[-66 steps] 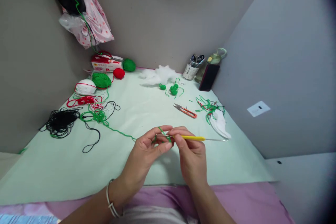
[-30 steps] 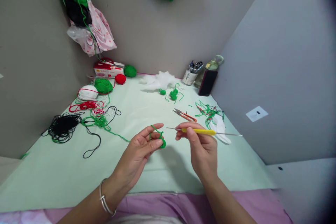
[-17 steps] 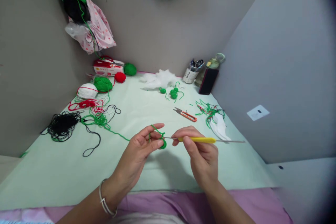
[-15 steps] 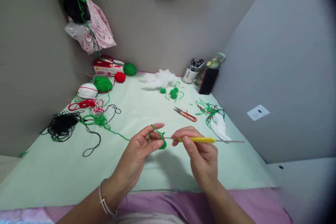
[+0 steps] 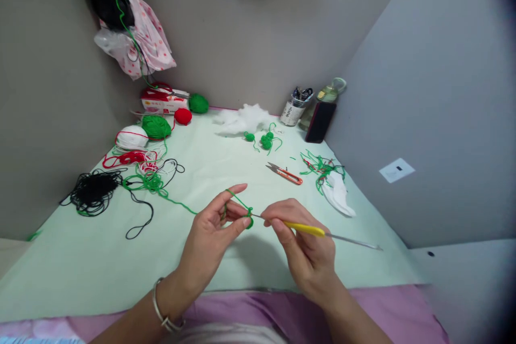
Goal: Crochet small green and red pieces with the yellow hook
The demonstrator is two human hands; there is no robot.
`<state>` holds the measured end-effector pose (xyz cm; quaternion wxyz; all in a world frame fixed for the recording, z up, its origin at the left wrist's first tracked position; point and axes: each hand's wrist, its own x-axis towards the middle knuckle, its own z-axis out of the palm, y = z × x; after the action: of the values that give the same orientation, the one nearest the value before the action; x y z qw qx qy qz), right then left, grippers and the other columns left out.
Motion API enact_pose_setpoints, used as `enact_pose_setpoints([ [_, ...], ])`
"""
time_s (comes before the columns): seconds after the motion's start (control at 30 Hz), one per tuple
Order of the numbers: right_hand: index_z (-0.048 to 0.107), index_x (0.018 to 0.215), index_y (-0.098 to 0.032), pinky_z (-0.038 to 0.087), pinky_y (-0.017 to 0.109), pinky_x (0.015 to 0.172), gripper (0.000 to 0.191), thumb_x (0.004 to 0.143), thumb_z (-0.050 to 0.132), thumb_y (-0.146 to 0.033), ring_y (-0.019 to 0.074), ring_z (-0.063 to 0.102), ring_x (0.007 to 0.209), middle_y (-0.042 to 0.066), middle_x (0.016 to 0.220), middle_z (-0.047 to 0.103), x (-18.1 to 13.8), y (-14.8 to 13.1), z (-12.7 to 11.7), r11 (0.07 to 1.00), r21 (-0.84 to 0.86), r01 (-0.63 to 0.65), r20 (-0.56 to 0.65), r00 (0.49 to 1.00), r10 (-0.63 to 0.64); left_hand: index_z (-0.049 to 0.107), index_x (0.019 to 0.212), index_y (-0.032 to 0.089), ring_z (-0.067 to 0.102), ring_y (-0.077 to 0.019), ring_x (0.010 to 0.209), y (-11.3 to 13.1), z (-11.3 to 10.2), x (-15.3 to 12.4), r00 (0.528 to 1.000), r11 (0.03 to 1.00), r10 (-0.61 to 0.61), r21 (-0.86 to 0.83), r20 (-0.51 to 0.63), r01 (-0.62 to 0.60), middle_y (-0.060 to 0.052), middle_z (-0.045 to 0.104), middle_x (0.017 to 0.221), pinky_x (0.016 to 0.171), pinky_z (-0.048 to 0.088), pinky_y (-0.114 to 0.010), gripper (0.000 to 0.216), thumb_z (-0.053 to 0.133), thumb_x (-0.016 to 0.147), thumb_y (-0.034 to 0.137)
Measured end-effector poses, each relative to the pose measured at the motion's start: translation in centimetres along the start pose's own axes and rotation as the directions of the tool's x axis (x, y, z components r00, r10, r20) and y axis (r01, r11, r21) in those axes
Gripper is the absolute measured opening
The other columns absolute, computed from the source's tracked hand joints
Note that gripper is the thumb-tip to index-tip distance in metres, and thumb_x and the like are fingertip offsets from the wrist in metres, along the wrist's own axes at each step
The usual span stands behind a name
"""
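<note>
One tangle of black yarn [image 5: 93, 192] at the far left of the pale table cover [image 5: 100, 263], loose loop trailing rightward. Just behind, white yarn ball [image 5: 131, 137] crossed by a red strand, with green yarn ball [image 5: 156, 127] beside it. Above, pink dotted bag [image 5: 151, 37] hanging at the wall; below the bag, box [image 5: 165, 106] with red-handled scissors on top. Red yarn ball [image 5: 183, 116] to its right. Left hand [image 5: 212, 231]: raised clear of the cover, thumb and fingers pinching small green yarn piece [image 5: 250, 222], working strand drawn over the extended index finger. Farther back, white stuffing [image 5: 244, 119]. Orange snips [image 5: 285, 173] lying flat, points leftward. Right hand [image 5: 308, 250]: closed around yellow-handled hook [image 5: 305, 228], front tip at the green piece; insertion too small to confirm. Rear shaft slanting down rightward. Behind, dark phone [image 5: 321, 122] leaning before a bottle. Farthest right, green yarn clippings [image 5: 322, 165] against white pad [image 5: 337, 196].
</note>
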<state>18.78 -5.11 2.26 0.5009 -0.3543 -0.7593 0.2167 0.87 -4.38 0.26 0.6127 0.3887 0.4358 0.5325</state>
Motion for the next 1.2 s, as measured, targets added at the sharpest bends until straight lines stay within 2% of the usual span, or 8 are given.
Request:
enact_pose_setpoints([
  [0.13, 0.067, 0.113, -0.023, 0.055, 0.034, 0.075, 0.028, 0.099, 0.054, -0.003, 0.0189, 0.067, 0.088, 0.007, 0.097, 0.070, -0.5, 0.0, 0.1, 0.997, -0.067, 0.026, 0.055, 0.998, -0.022, 0.069, 0.138, 0.025, 0.062, -0.0176, 0.081, 0.1, 0.1, -0.1, 0.999, 0.994, 0.035, 0.103, -0.038, -0.031, 0.002, 0.069, 0.079, 0.087, 0.051, -0.032, 0.063, 0.086, 0.078, 0.023],
  [0.3, 0.068, 0.113, -0.024, 0.054, 0.034, 0.076, 0.028, 0.100, 0.053, -0.004, 0.0192, 0.068, 0.090, 0.006, 0.097, 0.071, -1.1, 0.6, 0.5, 1.000, 0.011, -0.002, 0.050, 0.999, 0.001, 0.047, 0.159, 0.025, 0.064, -0.0157, 0.077, 0.2, -0.3, 0.3, 0.990, 0.996, -0.091, -0.003, 0.109, 0.092, 0.005, 0.067, 0.077, 0.081, 0.050, -0.030, 0.090, 0.087, 0.078, 0.023],
  [0.57, 0.080, 0.096, -0.024, 0.057, 0.033, 0.068, 0.017, 0.100, 0.064, -0.022, 0.0197, 0.067, 0.080, 0.006, 0.087, 0.072, -1.3, 1.2, 2.2, 0.945, 0.253, -0.208, -0.128, 0.961, 0.246, 0.034, 0.165, 0.022, 0.064, -0.0151, 0.071, 0.3, 0.1, 0.4, 0.981, 0.981, -0.134, -0.124, 0.138, 0.151, 0.006, 0.066, 0.074, 0.074, 0.049, -0.028, 0.109, 0.092, 0.072, 0.021],
  [0.7, 0.083, 0.092, -0.025, 0.058, 0.030, 0.063, 0.009, 0.094, 0.073, -0.025, 0.0179, 0.067, 0.076, 0.005, 0.085, 0.071, -1.7, 1.4, 3.4, 0.885, 0.363, -0.292, -0.176, 0.911, 0.373, 0.037, 0.163, 0.023, 0.062, -0.0149, 0.075, -0.4, 0.6, 0.2, 0.993, 0.994, -0.090, -0.063, 0.074, 0.095, 0.006, 0.064, 0.075, 0.082, 0.050, -0.028, 0.103, 0.090, 0.075, 0.021],
  [0.8, 0.083, 0.087, -0.024, 0.058, 0.028, 0.063, 0.003, 0.087, 0.080, -0.025, 0.0167, 0.066, 0.075, 0.004, 0.084, 0.069, -1.9, 1.7, 3.6, 0.817, 0.455, -0.354, -0.153, 0.873, 0.463, 0.042, 0.161, 0.025, 0.063, -0.0156, 0.080, -0.2, 0.1, 0.3, 0.983, 0.991, -0.112, -0.052, 0.142, 0.121, 0.003, 0.067, 0.084, 0.083, 0.051, -0.029, 0.099, 0.090, 0.075, 0.023],
  [0.9, 0.083, 0.084, -0.025, 0.057, 0.026, 0.061, 0.002, 0.084, 0.084, -0.026, 0.0136, 0.064, 0.068, 0.002, 0.082, 0.069, -1.7, 1.9, 3.1, 0.705, 0.597, -0.383, -0.079, 0.847, 0.526, 0.057, 0.151, 0.023, 0.066, -0.0195, 0.090, 0.7, -1.2, 0.9, 0.959, 0.987, -0.155, 0.006, 0.237, 0.158, -0.005, 0.072, 0.103, 0.086, 0.053, -0.031, 0.085, 0.092, 0.073, 0.027],
  [1.07, 0.080, 0.077, -0.023, 0.054, 0.023, 0.055, 0.011, 0.078, 0.089, -0.029, 0.0112, 0.059, 0.061, -0.001, 0.074, 0.064, -1.2, 1.5, 2.0, 0.541, 0.723, -0.430, 0.039, 0.808, 0.588, 0.072, 0.136, 0.023, 0.068, -0.0220, 0.088, 3.0, -4.8, 2.7, 0.994, 0.988, -0.006, 0.152, 0.107, -0.011, -0.011, 0.078, 0.112, 0.083, 0.055, -0.032, 0.053, 0.073, 0.092, 0.051],
  [1.2, 0.081, 0.078, -0.023, 0.053, 0.021, 0.054, 0.009, 0.078, 0.089, -0.027, 0.0089, 0.058, 0.060, -0.002, 0.075, 0.062, -1.0, 1.3, 1.6, 0.491, 0.767, -0.414, 0.052, 0.802, 0.595, 0.086, 0.091, 0.023, 0.068, -0.0240, 0.088, 3.8, -7.2, 3.6, 0.982, 0.877, -0.036, 0.478, 0.183, -0.056, -0.012, 0.076, 0.123, 0.069, 0.054, -0.026, 0.025, 0.086, 0.080, 0.046],
])
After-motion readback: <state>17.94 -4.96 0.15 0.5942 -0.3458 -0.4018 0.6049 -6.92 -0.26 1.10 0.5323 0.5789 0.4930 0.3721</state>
